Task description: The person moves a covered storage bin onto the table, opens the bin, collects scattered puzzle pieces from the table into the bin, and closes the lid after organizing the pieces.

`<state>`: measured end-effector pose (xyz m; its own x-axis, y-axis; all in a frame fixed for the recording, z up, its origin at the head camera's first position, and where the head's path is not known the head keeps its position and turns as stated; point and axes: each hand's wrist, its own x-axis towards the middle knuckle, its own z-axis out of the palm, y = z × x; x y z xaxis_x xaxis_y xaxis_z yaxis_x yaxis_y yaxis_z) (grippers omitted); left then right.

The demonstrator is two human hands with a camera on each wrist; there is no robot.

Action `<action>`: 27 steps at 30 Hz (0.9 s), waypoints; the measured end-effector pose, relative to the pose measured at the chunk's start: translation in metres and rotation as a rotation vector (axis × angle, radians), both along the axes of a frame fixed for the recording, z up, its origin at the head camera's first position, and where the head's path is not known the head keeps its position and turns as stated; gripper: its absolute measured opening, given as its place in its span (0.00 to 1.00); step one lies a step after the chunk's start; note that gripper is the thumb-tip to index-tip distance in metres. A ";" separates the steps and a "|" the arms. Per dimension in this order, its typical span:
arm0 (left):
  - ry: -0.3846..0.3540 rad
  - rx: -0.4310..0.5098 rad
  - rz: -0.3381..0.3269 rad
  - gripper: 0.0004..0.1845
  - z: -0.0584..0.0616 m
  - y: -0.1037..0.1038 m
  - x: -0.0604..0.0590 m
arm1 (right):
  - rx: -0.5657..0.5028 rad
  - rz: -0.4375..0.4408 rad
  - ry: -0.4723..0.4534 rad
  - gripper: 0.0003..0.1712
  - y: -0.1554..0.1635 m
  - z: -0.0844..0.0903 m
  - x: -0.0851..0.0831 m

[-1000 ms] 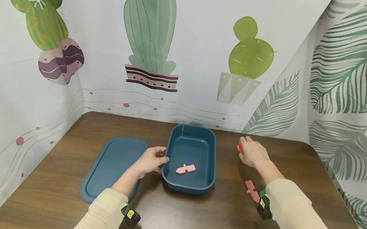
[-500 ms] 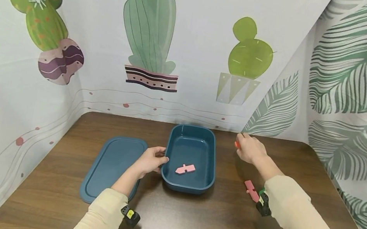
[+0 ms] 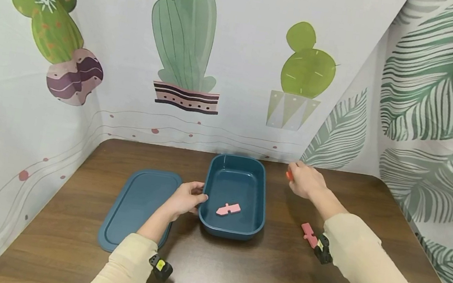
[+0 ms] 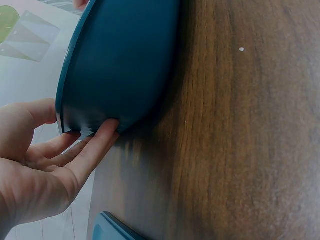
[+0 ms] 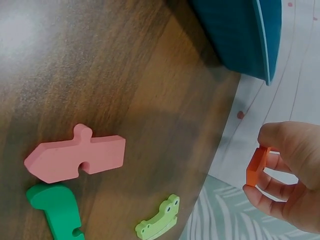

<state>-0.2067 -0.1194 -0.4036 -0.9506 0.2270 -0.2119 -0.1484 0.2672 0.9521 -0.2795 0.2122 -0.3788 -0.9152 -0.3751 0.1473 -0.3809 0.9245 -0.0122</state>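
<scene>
A deep blue rectangular box (image 3: pixel 230 234) stands mid-table. My left hand (image 3: pixel 184 201) grips its left side, thumb at the rim and fingers against the outer wall, as the left wrist view shows. Inside the box lies a pink arrow-shaped puzzle piece (image 3: pixel 228 209). Right of the box, above the table's far part, my right hand (image 3: pixel 307 181) pinches a small orange block (image 5: pixel 256 167) between thumb and fingers. Below that hand in the right wrist view are a second pink puzzle piece (image 5: pixel 77 157), a green curved piece (image 5: pixel 57 210) and a light green crocodile-like piece (image 5: pixel 159 219).
A matching blue lid (image 3: pixel 139 206) lies flat to the left of the box, partly under the left forearm. The brown wooden table (image 3: pixel 233 278) meets a cloth printed with cacti (image 3: pixel 193 35) at its far edge.
My right hand has moved slightly left toward the box with the orange block. Its wrist camera now covers the green piece in the head view. The left hand and box stay put.
</scene>
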 end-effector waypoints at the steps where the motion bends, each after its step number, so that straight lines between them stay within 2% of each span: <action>1: -0.003 0.002 0.001 0.24 0.000 0.000 0.000 | 0.000 0.004 0.000 0.11 -0.001 0.001 0.000; 12: 0.006 -0.001 -0.003 0.24 0.000 0.000 0.000 | -0.003 0.045 0.007 0.11 -0.009 0.009 0.003; 27: 0.004 0.001 0.001 0.24 0.000 0.000 0.000 | -0.004 0.090 0.033 0.12 -0.022 0.010 0.002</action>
<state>-0.2069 -0.1192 -0.4035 -0.9515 0.2265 -0.2083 -0.1452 0.2663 0.9529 -0.2774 0.1906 -0.3690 -0.8723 -0.4552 0.1786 -0.4628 0.8865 -0.0014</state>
